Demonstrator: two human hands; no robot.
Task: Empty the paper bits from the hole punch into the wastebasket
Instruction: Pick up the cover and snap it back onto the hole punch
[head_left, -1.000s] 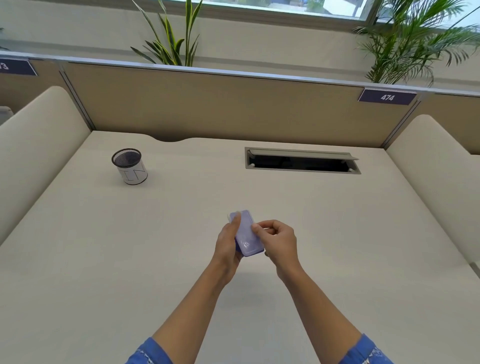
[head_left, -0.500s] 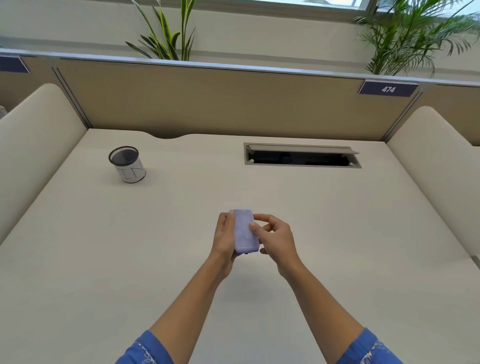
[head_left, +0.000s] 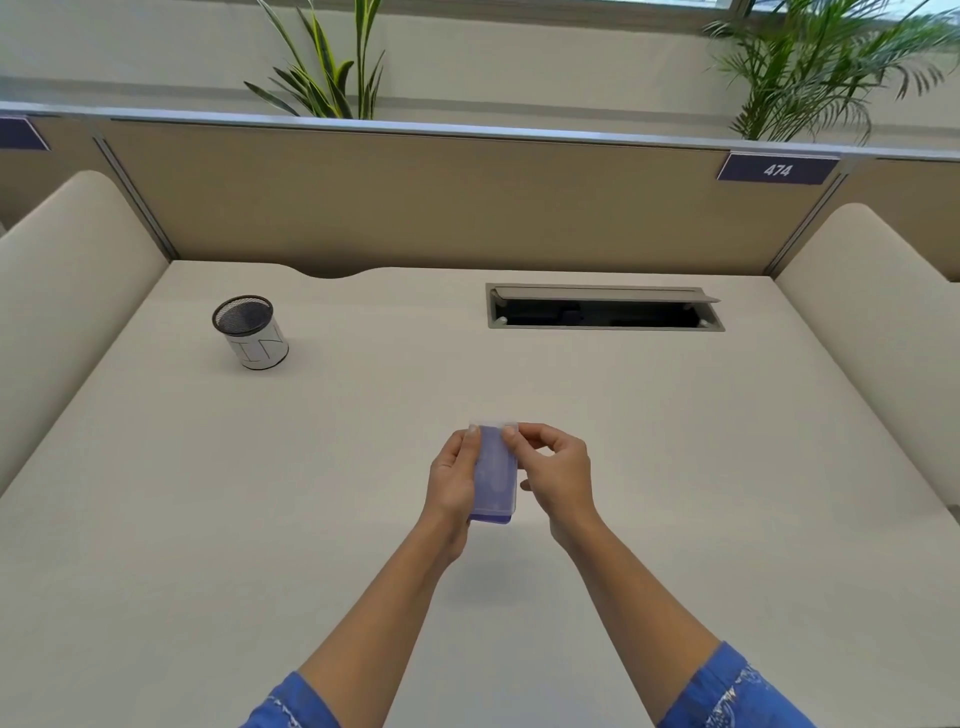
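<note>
Small lilac plastic hole punch (head_left: 493, 475): held above beige desk (head_left: 675, 441), left hand (head_left: 453, 480) cupping its side, right hand (head_left: 558, 470) pinching its far end. Black mesh cylindrical wastebasket (head_left: 250, 332): upright, far left, well apart.

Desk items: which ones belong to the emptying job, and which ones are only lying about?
Belong to the job:
hole punch
wastebasket
left hand
right hand

Only lying about:
cable tray
number plate 474
plants

Both forearms reach forward, converging — the left hand (head_left: 453, 480) cups from the side, the right hand (head_left: 558, 475) pinches with thumb and fingers (head_left: 511, 441) curled inward.
</note>
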